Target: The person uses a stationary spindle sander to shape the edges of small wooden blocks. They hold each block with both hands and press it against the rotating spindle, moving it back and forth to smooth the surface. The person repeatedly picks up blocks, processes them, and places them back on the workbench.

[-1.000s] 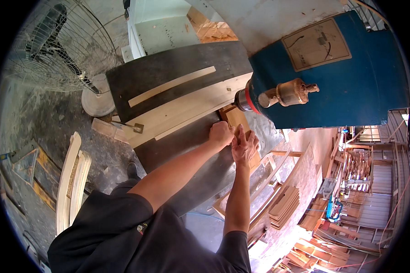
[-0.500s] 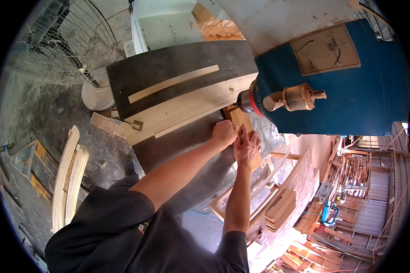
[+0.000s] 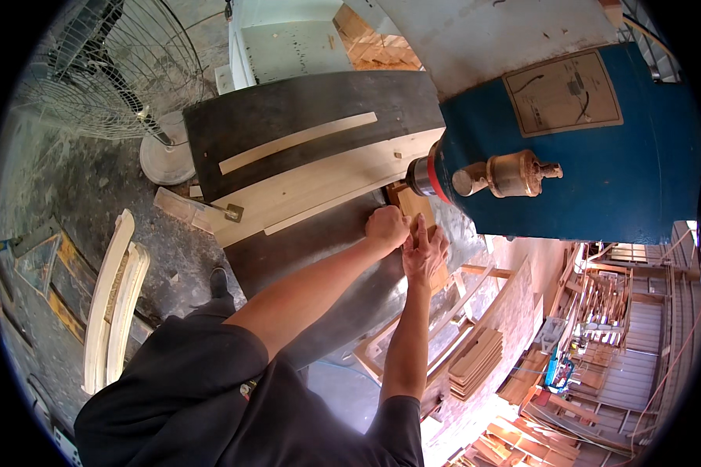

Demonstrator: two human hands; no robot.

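Wood block (image 3: 414, 207) sits on the dark machine table (image 3: 304, 249), pressed under both my hands: my left hand (image 3: 386, 227) is curled shut on its near edge, my right hand (image 3: 424, 253) lies flat, fingers together. Just beyond stands the blue machine (image 3: 600, 156), with pale boards (image 3: 319, 183) alongside.

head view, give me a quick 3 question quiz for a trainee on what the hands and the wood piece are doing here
1. True or false: both hands rest on the small wood piece beside the blue machine.
2. Which hand is closed into a fist on it? A) left hand B) right hand
3. Fill in: the floor fan stands to the person's ____.

Key:
1. True; both hands sit on the piece, close to the machine's round metal spindle end.
2. A; the right hand lies flatter, fingers stretched toward the machine.
3. Left, beyond the dark worktable.
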